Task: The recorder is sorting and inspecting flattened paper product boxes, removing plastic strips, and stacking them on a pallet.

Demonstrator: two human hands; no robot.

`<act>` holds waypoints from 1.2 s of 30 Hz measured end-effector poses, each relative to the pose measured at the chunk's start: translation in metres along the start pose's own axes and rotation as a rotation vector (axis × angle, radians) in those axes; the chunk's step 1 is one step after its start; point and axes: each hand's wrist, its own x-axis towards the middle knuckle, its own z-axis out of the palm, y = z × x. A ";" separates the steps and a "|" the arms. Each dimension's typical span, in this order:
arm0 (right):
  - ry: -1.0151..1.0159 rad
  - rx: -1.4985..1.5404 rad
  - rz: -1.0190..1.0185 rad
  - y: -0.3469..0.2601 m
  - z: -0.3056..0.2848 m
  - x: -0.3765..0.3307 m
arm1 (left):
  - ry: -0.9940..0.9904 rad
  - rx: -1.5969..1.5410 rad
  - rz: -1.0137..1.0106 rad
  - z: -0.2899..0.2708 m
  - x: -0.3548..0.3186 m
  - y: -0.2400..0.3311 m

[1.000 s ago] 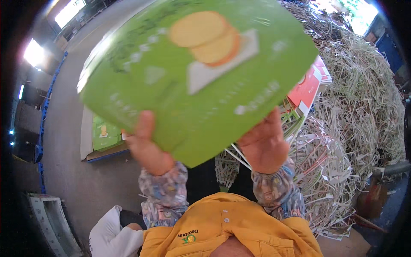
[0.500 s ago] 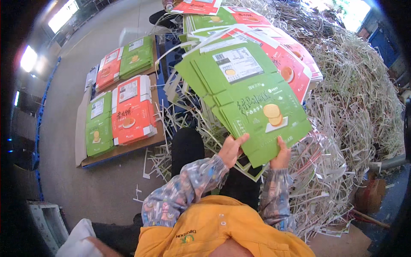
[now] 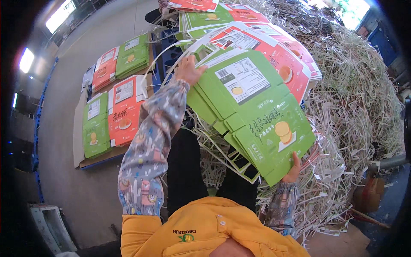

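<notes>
- The left hand pinches the far edge of the green carton stack; the right hand grips its near corner.
- Shredded paper trimmings crowd the right; sorted cartons on a board lie left.

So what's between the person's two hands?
In the head view, the green flat carton spans from the left hand to the right hand.

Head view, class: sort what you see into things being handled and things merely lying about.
Being handled:
- flat green printed cardboard carton blanks
- left hand
- right hand

Lying about:
- red carton blanks
- stacked blanks on pallet
- heap of pale paper trimmings
</notes>
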 end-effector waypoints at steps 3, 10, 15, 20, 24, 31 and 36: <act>0.056 -0.085 -0.021 -0.001 -0.020 0.017 | -0.295 -0.080 -0.058 0.018 0.016 0.003; -0.003 -0.347 -0.109 -0.034 -0.016 0.022 | -0.649 -0.885 -0.211 0.028 0.002 -0.030; -0.033 -0.475 -0.376 -0.070 0.000 0.029 | -0.475 -1.155 -0.293 -0.022 -0.023 0.002; -0.054 -0.684 -0.646 -0.138 0.068 0.086 | -0.116 -1.151 -0.073 -0.059 0.018 0.028; -0.135 -1.534 -1.259 -0.220 0.088 0.164 | 0.017 -1.312 0.125 -0.059 0.065 0.039; -0.556 -0.744 -0.646 -0.166 0.138 0.227 | -0.224 -1.343 0.101 -0.022 0.066 0.011; -0.407 -0.689 -0.670 -0.152 0.141 0.236 | -0.129 -1.160 0.178 -0.027 0.078 0.020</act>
